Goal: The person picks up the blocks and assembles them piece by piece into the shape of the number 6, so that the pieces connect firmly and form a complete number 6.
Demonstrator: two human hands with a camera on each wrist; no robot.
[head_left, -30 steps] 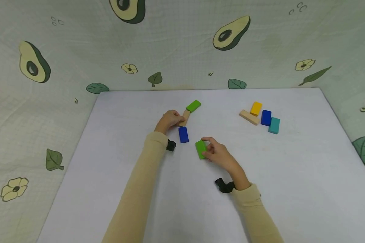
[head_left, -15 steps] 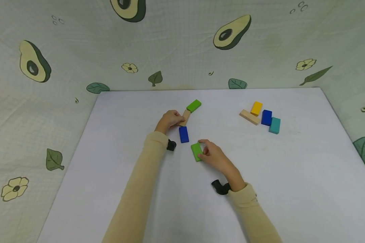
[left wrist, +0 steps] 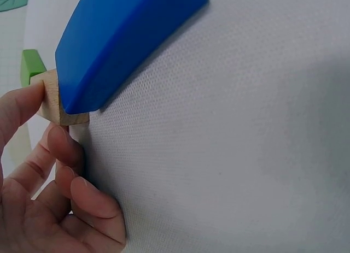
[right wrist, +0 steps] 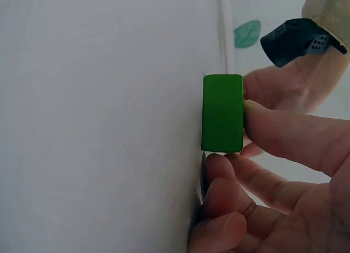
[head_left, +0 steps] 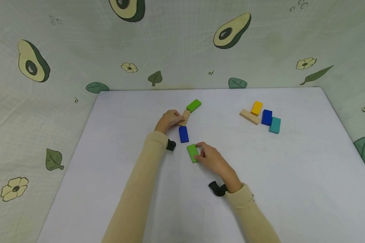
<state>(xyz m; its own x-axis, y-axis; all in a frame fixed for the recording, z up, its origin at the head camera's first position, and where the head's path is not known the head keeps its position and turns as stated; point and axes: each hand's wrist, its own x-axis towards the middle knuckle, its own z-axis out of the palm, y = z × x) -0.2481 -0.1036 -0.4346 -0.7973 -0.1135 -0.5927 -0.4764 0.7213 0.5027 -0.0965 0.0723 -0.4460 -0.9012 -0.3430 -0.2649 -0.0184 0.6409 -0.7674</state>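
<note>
A pale cloth (head_left: 79, 33) printed with avocados, leaves and flowers spans 12 o'clock, wrapping round to 9 and 3. Before me lies the white table (head_left: 307, 189). My beige left sleeve (head_left: 141, 182) and right sleeve (head_left: 252, 212) reach over it.

My left hand (head_left: 170, 118) pinches the edge of a natural wood block (head_left: 186, 116). My right hand (head_left: 212, 158) pinches a bright green block (head_left: 192, 153) between thumb and fingers. At 11 o'clock from that block, apart from it, lies a blue block (head_left: 184, 134); the wood one sits at its 12, with a second green block (head_left: 194, 105) at the wood's 1 o'clock.

Near 2 o'clock from my right hand, a longer wooden block (head_left: 250, 117) has a yellow block (head_left: 257, 108) at its 1, a darker blue block (head_left: 266, 117) at its 3, and a teal block (head_left: 274, 125) beyond.
</note>
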